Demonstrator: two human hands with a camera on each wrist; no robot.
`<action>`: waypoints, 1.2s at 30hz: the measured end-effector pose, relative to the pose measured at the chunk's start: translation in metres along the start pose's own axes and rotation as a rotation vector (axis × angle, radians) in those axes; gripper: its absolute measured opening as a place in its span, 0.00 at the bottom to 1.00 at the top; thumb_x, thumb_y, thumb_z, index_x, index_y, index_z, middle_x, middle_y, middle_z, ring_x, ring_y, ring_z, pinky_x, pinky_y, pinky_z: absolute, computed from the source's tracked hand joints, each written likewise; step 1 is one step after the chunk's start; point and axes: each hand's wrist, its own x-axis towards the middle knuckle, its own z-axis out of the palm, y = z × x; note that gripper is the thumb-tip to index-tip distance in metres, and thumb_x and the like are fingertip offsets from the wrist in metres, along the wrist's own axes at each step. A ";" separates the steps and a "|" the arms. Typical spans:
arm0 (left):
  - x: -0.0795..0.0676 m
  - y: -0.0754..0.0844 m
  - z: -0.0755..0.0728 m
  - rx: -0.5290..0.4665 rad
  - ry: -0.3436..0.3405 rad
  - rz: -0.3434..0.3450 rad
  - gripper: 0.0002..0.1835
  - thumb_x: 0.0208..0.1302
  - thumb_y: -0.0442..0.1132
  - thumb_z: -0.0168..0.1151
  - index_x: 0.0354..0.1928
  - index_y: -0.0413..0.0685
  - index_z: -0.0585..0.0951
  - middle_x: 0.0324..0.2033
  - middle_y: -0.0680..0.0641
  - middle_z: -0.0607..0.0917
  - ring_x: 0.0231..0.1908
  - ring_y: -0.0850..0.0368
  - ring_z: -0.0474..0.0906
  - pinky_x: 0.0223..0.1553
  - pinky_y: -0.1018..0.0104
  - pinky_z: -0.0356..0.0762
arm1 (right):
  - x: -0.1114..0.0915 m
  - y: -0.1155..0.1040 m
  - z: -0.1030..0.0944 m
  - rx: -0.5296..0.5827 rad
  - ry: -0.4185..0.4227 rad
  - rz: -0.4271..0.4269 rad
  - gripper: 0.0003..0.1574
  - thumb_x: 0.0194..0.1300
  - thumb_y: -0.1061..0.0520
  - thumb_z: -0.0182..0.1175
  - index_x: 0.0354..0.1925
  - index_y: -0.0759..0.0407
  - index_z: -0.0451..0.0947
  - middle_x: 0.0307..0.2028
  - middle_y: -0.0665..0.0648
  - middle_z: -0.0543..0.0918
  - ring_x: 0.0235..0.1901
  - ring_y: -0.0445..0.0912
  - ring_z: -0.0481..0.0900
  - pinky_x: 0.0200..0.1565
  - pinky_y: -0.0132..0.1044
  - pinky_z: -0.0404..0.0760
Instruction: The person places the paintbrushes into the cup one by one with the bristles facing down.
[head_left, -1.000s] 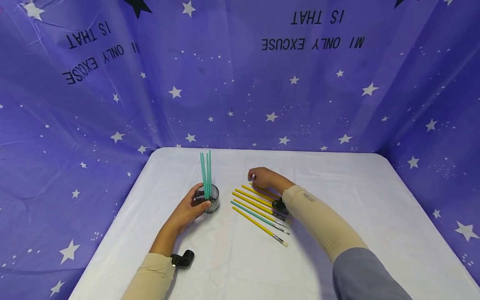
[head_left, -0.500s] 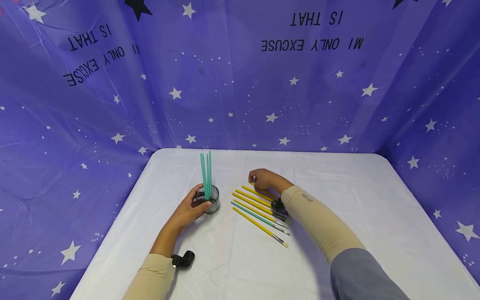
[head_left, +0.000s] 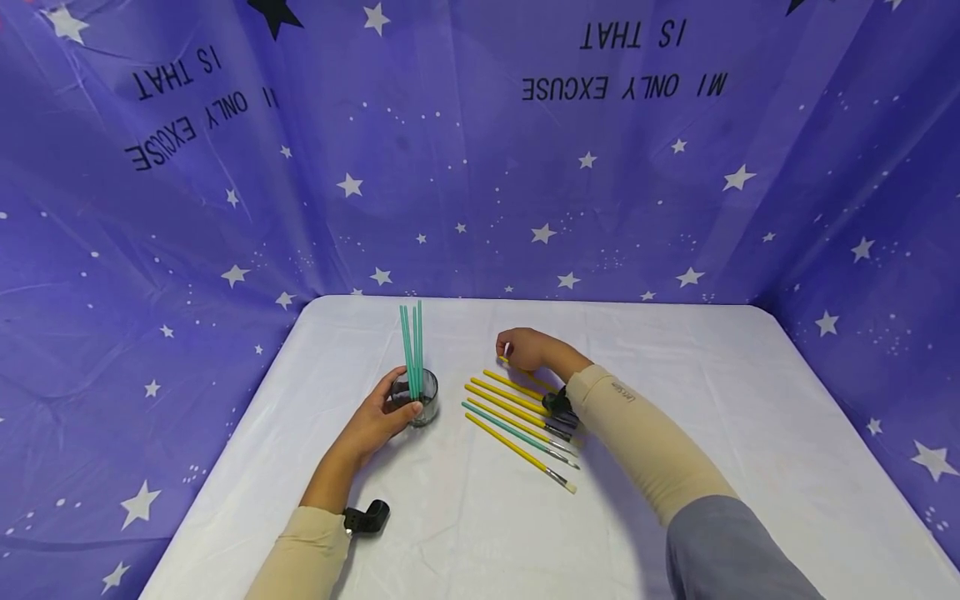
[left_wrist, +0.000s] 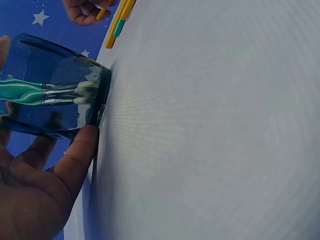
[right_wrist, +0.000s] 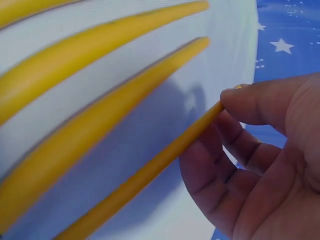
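Observation:
My left hand (head_left: pixel 375 425) holds a clear glass cup (head_left: pixel 430 390) upright on the table, thumb and fingers around its side. Several teal paintbrushes (head_left: pixel 418 342) stand in the cup; the left wrist view shows their pale bristles (left_wrist: pixel 86 89) pointing down near its base. To the right, my right hand (head_left: pixel 528 348) pinches a yellow paintbrush (right_wrist: pixel 145 179) between thumb and fingers near the handle's end. That handle slants up off the cloth, and its bristle end is hidden behind the forearm in the head view.
Several yellow paintbrushes (head_left: pixel 504 437) and one teal paintbrush (head_left: pixel 501 427) lie side by side between the hands, bristles toward the lower right. A white cloth (head_left: pixel 465 533) covers the table. Purple star-printed curtains (head_left: pixel 480 183) surround its back and sides.
My right hand has risen slightly, and the handle end of the yellow paintbrush has lifted with it. The left hand and the cup have stayed in place.

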 end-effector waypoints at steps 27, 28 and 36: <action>0.001 -0.001 -0.001 0.002 -0.010 0.014 0.44 0.65 0.41 0.68 0.77 0.60 0.55 0.66 0.36 0.67 0.63 0.42 0.68 0.54 0.57 0.75 | -0.014 -0.023 -0.026 0.426 0.146 -0.056 0.10 0.69 0.68 0.52 0.47 0.60 0.72 0.35 0.58 0.74 0.30 0.49 0.75 0.38 0.51 0.81; 0.001 0.000 -0.001 0.002 -0.009 0.013 0.44 0.65 0.41 0.68 0.77 0.60 0.55 0.66 0.36 0.67 0.62 0.42 0.68 0.54 0.56 0.75 | -0.015 -0.025 -0.026 0.441 0.155 -0.055 0.10 0.69 0.68 0.53 0.47 0.60 0.72 0.35 0.58 0.73 0.31 0.49 0.76 0.38 0.50 0.81; 0.000 0.000 0.000 0.001 -0.011 0.012 0.43 0.66 0.40 0.67 0.77 0.59 0.54 0.66 0.36 0.66 0.62 0.42 0.68 0.53 0.58 0.76 | -0.024 -0.039 -0.031 0.542 0.199 -0.067 0.11 0.70 0.69 0.52 0.49 0.61 0.70 0.39 0.58 0.71 0.37 0.52 0.74 0.37 0.45 0.81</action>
